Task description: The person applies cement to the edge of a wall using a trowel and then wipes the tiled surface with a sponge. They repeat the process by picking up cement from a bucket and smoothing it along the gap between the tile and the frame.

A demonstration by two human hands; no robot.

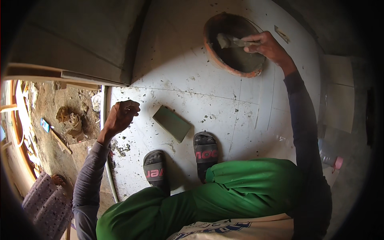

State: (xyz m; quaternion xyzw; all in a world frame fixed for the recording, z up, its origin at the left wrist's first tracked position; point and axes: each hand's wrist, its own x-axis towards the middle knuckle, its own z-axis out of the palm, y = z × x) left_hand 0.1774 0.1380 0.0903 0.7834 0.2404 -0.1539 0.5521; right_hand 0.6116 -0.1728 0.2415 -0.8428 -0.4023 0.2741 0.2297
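My right hand point(264, 46) reaches over a round, rust-rimmed basin point(256, 73) at the far right, its fingers closed on a small trowel point(240, 43). A lump of grey mortar point(225, 40) sits at the trowel's end, above the dark, wet-looking inside of the basin. My left hand point(121, 116) hangs in the air at the left, loosely closed, and nothing shows in its curled fingers. A dull green rectangular block point(172, 124) lies on the floor to the right of it, apart from the hand.
Grey spatters dot the pale floor point(216, 108) around my black sandals point(205, 150). A dark panel point(76, 36) stands at upper left. Beyond a threshold strip point(107, 168) lies rough ground with debris point(74, 124). A clear bottle with a pink cap point(338, 163) lies at right.
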